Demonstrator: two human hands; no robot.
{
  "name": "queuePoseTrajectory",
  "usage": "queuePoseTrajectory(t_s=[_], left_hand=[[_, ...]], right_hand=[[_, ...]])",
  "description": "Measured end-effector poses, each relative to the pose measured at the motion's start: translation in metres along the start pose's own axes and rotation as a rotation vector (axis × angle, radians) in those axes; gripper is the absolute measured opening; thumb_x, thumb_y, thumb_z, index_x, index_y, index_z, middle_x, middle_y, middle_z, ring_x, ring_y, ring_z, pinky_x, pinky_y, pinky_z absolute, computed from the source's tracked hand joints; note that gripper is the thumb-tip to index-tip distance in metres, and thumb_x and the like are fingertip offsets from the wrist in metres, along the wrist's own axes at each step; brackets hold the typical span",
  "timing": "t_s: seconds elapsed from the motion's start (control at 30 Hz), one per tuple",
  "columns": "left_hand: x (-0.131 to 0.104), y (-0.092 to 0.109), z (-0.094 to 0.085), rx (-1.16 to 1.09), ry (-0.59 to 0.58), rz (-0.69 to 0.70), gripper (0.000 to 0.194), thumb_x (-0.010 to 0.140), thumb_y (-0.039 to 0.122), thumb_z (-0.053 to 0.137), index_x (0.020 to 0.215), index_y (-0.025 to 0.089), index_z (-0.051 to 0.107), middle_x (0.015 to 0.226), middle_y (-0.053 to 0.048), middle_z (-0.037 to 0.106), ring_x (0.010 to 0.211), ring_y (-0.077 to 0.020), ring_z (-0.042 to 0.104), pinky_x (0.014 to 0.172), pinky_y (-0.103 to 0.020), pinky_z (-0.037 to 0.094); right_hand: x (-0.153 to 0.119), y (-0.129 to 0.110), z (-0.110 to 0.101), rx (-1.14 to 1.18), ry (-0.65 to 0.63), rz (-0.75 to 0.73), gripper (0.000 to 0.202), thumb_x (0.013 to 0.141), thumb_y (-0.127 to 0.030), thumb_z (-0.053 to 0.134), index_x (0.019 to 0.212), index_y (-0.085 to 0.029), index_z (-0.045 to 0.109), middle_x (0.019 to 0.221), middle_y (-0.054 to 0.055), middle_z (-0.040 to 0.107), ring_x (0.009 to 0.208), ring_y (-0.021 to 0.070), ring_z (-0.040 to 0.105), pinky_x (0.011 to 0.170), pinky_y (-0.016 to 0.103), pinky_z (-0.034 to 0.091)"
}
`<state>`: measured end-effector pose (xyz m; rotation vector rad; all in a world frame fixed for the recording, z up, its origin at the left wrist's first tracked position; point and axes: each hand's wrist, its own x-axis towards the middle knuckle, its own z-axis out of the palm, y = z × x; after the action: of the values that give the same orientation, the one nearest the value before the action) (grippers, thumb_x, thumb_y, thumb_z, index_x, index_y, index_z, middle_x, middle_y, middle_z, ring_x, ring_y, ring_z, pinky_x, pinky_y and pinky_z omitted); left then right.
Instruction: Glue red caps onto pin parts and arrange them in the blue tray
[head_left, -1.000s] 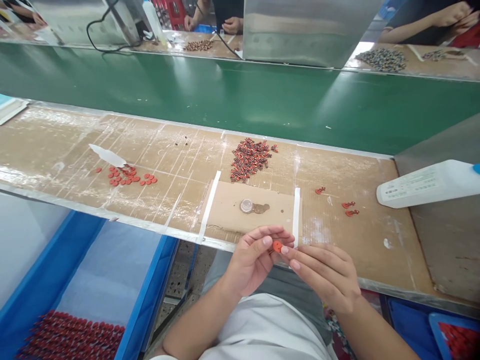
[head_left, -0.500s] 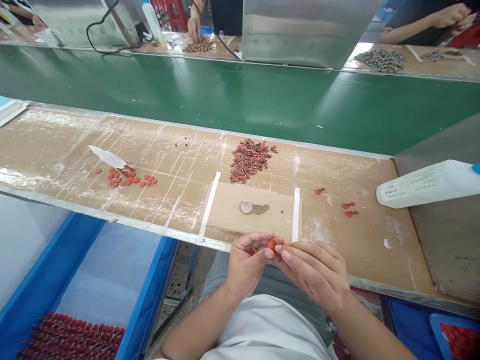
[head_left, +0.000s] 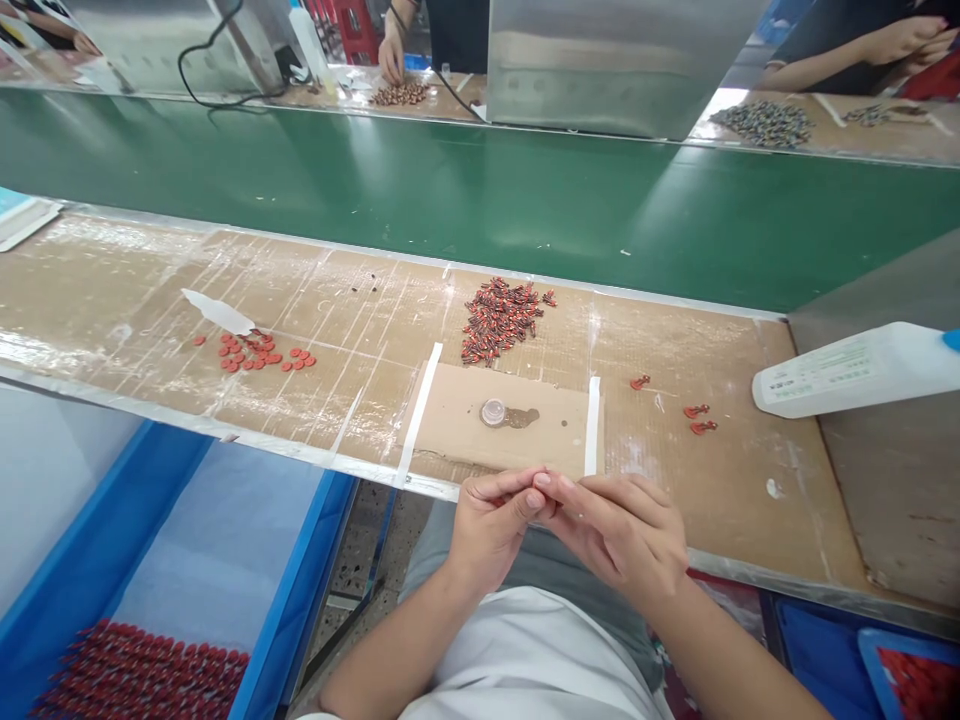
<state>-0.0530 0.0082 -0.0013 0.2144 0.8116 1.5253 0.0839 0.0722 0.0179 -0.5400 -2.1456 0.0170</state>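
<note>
My left hand (head_left: 489, 525) and my right hand (head_left: 626, 525) meet at the fingertips just past the table's front edge, both closed. The small red disc that showed between them half a second ago is now covered by the fingers. In front of them lies a taped cardboard sheet (head_left: 450, 420) with a small round clear dish (head_left: 493, 412) and a wet brown smear beside it. Behind the sheet is a heap of small red-and-black figure pieces (head_left: 499, 318). Three assembled red pieces (head_left: 701, 411) lie to the right, and loose red discs (head_left: 247, 352) to the left.
A white bottle (head_left: 847, 368) leans in at the right by a metal wall. Beyond the table runs a green belt (head_left: 420, 190). A blue bin (head_left: 300, 560) with rows of red pieces stands lower left. Co-workers' hands (head_left: 391, 55) handle small parts across the belt.
The fingers of my right hand have closed over the red disc, which was visible before and is now hidden. The hands have stayed in about the same place.
</note>
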Motion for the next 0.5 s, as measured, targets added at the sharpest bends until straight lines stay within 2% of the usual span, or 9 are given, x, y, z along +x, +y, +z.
queuePoseTrajectory(t_s=[0.1, 0.2, 0.27, 0.4, 0.5], left_hand=[[0.001, 0.0, 0.001, -0.034, 0.003, -0.004, 0.022, 0.069, 0.024, 0.085, 0.09, 0.02, 0.079, 0.088, -0.007, 0.077, 0.079, -0.0165, 0.071, 0.078, -0.027, 0.057], [0.002, 0.001, 0.003, -0.09, 0.02, -0.039, 0.023, 0.07, 0.025, 0.084, 0.091, 0.019, 0.078, 0.091, -0.009, 0.077, 0.084, -0.0198, 0.072, 0.085, -0.033, 0.056], [0.003, 0.001, 0.003, -0.127, 0.039, -0.062, 0.023, 0.07, 0.026, 0.084, 0.091, 0.019, 0.078, 0.093, -0.009, 0.076, 0.087, -0.0202, 0.072, 0.088, -0.034, 0.056], [0.003, -0.002, 0.001, -0.139, 0.044, -0.086, 0.024, 0.07, 0.027, 0.084, 0.092, 0.019, 0.078, 0.093, -0.007, 0.076, 0.084, -0.0154, 0.072, 0.08, -0.024, 0.056], [0.004, -0.004, -0.002, -0.114, 0.041, -0.075, 0.026, 0.069, 0.029, 0.085, 0.091, 0.018, 0.078, 0.088, -0.007, 0.076, 0.078, -0.0144, 0.071, 0.076, -0.024, 0.056]], right_hand=[[-0.001, -0.003, 0.005, -0.127, 0.068, 0.081, 0.057, 0.073, -0.02, 0.083, 0.125, -0.024, 0.06, 0.079, -0.002, 0.077, 0.065, 0.0136, 0.068, 0.06, 0.028, 0.047], [-0.003, -0.004, 0.009, -0.233, 0.128, 0.177, 0.059, 0.072, -0.031, 0.084, 0.126, -0.025, 0.06, 0.078, -0.001, 0.076, 0.065, 0.0166, 0.064, 0.061, 0.032, 0.047], [-0.005, -0.002, 0.011, -0.222, 0.133, 0.158, 0.065, 0.072, -0.031, 0.084, 0.13, -0.024, 0.057, 0.082, 0.0, 0.077, 0.068, 0.0178, 0.063, 0.064, 0.032, 0.048], [-0.007, 0.001, 0.011, -0.123, 0.087, 0.043, 0.071, 0.075, -0.022, 0.081, 0.138, -0.024, 0.049, 0.083, -0.003, 0.077, 0.073, 0.0161, 0.064, 0.068, 0.029, 0.049], [-0.003, 0.0, 0.012, -0.11, 0.051, 0.059, 0.075, 0.074, -0.019, 0.081, 0.141, -0.024, 0.045, 0.08, -0.006, 0.077, 0.074, 0.0143, 0.065, 0.07, 0.028, 0.048]])
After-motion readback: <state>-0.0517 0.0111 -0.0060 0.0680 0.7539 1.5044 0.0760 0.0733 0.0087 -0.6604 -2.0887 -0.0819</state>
